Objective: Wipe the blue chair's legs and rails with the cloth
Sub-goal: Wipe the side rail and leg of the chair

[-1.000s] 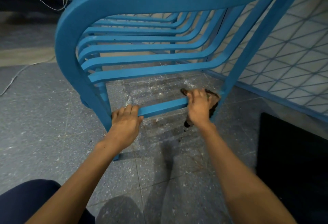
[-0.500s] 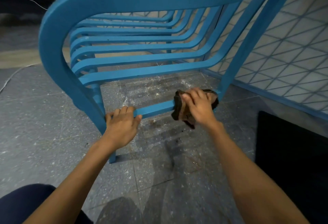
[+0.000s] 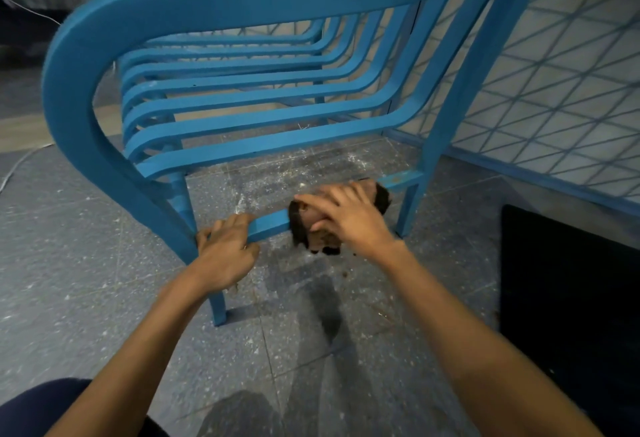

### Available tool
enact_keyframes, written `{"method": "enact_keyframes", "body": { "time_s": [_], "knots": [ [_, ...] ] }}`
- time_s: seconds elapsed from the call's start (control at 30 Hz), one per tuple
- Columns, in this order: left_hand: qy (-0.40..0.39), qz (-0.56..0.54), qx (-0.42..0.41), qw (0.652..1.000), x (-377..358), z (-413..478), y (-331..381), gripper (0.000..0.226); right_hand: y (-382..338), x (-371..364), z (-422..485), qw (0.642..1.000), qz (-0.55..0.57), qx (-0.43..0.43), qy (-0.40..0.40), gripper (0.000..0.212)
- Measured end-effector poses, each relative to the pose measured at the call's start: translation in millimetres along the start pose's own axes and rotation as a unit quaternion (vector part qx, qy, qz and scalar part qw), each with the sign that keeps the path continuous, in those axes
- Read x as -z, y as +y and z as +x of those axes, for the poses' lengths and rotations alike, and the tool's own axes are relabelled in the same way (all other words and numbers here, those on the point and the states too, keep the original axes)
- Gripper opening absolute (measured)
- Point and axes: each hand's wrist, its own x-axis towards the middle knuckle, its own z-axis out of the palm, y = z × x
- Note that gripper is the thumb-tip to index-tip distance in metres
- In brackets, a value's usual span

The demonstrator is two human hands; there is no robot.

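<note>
Speckled grey floor tiles (image 3: 86, 246), strewn with crumbs, carry the blue chair (image 3: 242, 3). Left hand (image 3: 227, 249) is clamped round the low rail (image 3: 272, 225) beside the front leg (image 3: 216, 305). Right hand (image 3: 349, 216), fingers spread, presses the brown cloth (image 3: 311, 228) wrapped over that rail's middle. I'd judge this one rail is half wiped; the right end, the legs and the other rails remain. No writing shows anywhere.

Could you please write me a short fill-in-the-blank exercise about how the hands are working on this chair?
1. The right hand presses a dark ____ against the chair's low rail.
2. The left hand grips that rail with ____ cloth in it.
3. The chair is painted ____.

Missing words: cloth; no; blue
</note>
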Motion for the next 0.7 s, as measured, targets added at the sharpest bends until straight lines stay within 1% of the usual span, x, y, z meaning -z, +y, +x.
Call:
{"method": "enact_keyframes", "body": {
  "time_s": [0.07,0.17,0.27,0.33,0.37,0.43,0.53,0.63,0.7],
  "knots": [
    [0.005,0.006,-0.002,1.000,-1,-1,-1,0.043,36,11,-5,0.999,0.022,-0.040,-0.005,0.053],
    [0.005,0.017,-0.002,1.000,-2,0,1,0.043,65,15,-9,0.992,0.107,-0.065,0.018,0.050],
    [0.004,0.037,0.007,0.999,-3,1,2,0.042,60,10,-9,0.968,0.213,-0.122,0.059,0.046],
    [0.010,0.049,0.009,0.999,-5,2,2,0.042,42,7,-9,0.948,0.254,-0.157,0.108,0.036],
    [0.013,0.052,0.013,0.998,-6,2,1,0.042,27,4,-7,0.947,0.255,-0.149,0.123,0.031],
    [0.016,0.062,0.016,0.998,-7,3,1,0.043,-13,-6,-1,0.956,0.239,-0.092,0.141,0.027],
    [0.010,0.081,0.026,0.996,-7,4,4,0.046,-59,-26,1,0.962,0.229,-0.033,0.145,0.041],
    [0.011,0.085,0.023,0.996,-7,3,2,0.047,-43,-31,-6,0.973,0.172,0.019,0.155,0.052],
    [0.016,0.087,0.008,0.996,-8,3,-1,0.046,-18,-24,-12,0.975,0.162,0.006,0.151,0.054]
  ]
}}
